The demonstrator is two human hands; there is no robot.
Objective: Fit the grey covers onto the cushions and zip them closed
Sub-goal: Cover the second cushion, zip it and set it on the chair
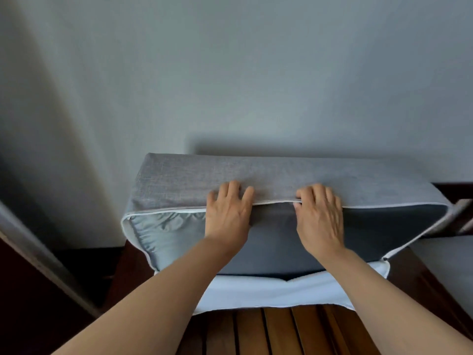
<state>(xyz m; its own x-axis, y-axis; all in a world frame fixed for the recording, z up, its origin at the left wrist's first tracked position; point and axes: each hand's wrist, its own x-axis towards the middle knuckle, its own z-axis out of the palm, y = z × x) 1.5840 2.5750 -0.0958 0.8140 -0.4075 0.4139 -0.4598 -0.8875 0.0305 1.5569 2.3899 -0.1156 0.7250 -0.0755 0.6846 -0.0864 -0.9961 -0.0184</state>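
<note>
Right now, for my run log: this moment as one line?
left hand flat on grey cover | right hand pinching piped edge | cushion standing

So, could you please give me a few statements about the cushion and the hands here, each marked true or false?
1. Both hands rest on the cushion. True.
2. The left hand holds a zip pull. False: its fingers lie flat on the grey cover.
3. The right hand curls its fingers at the white-piped edge. True.
4. The cushion lies on carpet. False: it sits on wooden slats.
</note>
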